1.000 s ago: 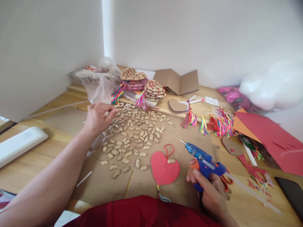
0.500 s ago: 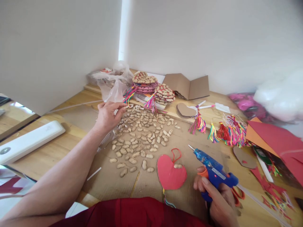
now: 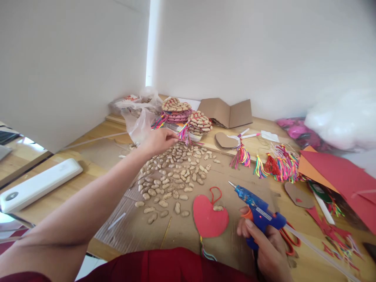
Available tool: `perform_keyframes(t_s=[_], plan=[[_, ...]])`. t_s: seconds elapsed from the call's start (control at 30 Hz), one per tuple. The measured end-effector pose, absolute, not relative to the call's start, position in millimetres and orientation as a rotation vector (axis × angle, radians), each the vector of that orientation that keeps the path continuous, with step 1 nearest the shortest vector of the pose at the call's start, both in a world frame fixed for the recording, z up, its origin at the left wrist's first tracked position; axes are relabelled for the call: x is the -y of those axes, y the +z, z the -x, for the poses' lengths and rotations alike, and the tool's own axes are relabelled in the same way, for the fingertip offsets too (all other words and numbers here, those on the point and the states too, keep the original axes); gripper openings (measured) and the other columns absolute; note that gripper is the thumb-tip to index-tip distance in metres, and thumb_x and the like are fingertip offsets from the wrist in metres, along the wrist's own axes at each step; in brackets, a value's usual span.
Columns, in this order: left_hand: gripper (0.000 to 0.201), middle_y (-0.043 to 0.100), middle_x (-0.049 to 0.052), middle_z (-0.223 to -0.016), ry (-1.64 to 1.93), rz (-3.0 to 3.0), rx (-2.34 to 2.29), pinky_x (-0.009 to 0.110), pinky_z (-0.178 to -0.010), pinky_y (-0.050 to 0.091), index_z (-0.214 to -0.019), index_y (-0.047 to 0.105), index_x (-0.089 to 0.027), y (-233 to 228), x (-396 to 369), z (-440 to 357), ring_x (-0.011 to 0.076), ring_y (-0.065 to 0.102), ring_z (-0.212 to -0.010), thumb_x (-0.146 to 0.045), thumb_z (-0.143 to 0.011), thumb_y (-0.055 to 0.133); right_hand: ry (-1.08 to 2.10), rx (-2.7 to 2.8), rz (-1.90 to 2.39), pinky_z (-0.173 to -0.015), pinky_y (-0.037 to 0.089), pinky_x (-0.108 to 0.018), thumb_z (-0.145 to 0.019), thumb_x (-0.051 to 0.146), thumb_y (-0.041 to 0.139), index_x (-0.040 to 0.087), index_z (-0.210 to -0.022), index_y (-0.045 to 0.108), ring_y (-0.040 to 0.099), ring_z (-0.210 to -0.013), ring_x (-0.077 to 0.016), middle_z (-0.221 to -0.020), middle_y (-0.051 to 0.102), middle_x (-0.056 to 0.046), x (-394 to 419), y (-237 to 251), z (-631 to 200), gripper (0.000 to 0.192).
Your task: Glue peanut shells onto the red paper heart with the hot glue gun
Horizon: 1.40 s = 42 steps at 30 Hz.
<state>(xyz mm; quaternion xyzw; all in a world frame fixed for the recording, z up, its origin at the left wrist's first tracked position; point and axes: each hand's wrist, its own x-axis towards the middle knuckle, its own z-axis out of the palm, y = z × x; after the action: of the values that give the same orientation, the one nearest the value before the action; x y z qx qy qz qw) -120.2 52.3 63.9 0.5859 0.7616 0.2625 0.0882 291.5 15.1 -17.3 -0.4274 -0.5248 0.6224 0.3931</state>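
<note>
Since the earlier frames the left hand (image 3: 158, 141) has travelled from the near-left edge of the peanut spread to its far side, fingers now drawn together as if pinching, though whether a shell sits between them cannot be told from the head view. Peanuts (image 3: 173, 176) lie scattered just beneath and nearer than that hand on the cardboard sheet (image 3: 141, 229), pale, dry and uneven in size; finished peanut-covered hearts (image 3: 199, 122) with bright tassels are stacked just beyond its fingertips. The right hand (image 3: 266, 244) is wrapped tight around the grip of the blue glue gun (image 3: 258, 209), whose nozzle points up and away to the left. Just left of that hand lies the red paper heart (image 3: 210, 217) with its loop and a single peanut (image 3: 217, 208) stuck near the top. Judging by this, the hot tip may drip onto the heart or cardboard while attention is on the far reach, and the outstretched forearm could sweep loose peanuts aside.
</note>
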Motion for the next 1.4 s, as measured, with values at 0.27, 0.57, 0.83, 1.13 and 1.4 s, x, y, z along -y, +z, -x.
perform_keyframes(t_s=[0.27,0.57,0.83,1.13,1.4], plan=[[0.033,0.077,0.003,-0.108,0.571,-1.915,-2.333,0.032,-0.093,0.05,-0.111,0.079,-0.028,54.1,-108.1,99.3,0.0233,0.069,-0.103,-0.023,-0.09,0.054,1.569,1.362,1.074,-0.066,0.048,-0.031,-0.089,0.043,0.071,0.019,-0.104,0.067,0.058,-0.068,-0.0194,-0.066,0.058,-0.002,-16.2,-20.8,-291.2,0.028],[0.034,0.073,0.008,-0.117,0.514,-1.993,-2.377,0.042,-0.102,0.047,-0.112,0.078,-0.027,46.8,-131.3,89.4,0.0293,0.062,-0.117,-0.023,-0.092,0.051,1.567,1.383,1.098,-0.066,0.048,-0.032,-0.091,0.045,0.067,0.019,-0.105,0.068,0.059,-0.068,-0.0196,-0.068,0.059,-0.003,-14.1,-14.3,-290.9,0.029],[0.037,0.069,0.01,-0.117,0.504,-2.041,-2.421,0.049,-0.1,0.043,-0.109,0.077,-0.028,46.2,-122.4,94.7,0.0312,0.058,-0.118,-0.014,-0.088,0.05,1.582,1.353,1.092,-0.067,0.049,-0.033,-0.089,0.046,0.07,0.019,-0.102,0.068,0.059,-0.068,-0.0198,-0.068,0.06,-0.003,-14.6,-14.3,-289.7,0.03],[0.026,0.063,0.017,-0.112,0.252,-2.276,-2.615,0.052,-0.096,0.037,-0.1,0.077,-0.02,54.5,-107.4,113.5,0.0367,0.052,-0.116,-0.023,-0.091,0.052,1.575,1.337,1.118,-0.063,0.049,-0.033,-0.085,0.047,0.074,0.019,-0.106,0.069,0.059,-0.065,-0.0201,-0.065,0.058,-0.002,-15.2,-14.3,-289.0,0.035],[0.023,0.066,0.013,-0.112,0.397,-2.27,-2.434,0.045,-0.098,0.041,-0.104,0.076,-0.019,52.3,-113.0,111.3,0.0323,0.055,-0.115,-0.026,-0.088,0.061,1.57,1.258,1.119,-0.061,0.047,-0.032,-0.084,0.045,0.075,0.018,-0.102,0.069,0.057,-0.062,-0.0186,-0.062,0.055,-0.001,-12.2,-3.6,-280.5,0.033]])
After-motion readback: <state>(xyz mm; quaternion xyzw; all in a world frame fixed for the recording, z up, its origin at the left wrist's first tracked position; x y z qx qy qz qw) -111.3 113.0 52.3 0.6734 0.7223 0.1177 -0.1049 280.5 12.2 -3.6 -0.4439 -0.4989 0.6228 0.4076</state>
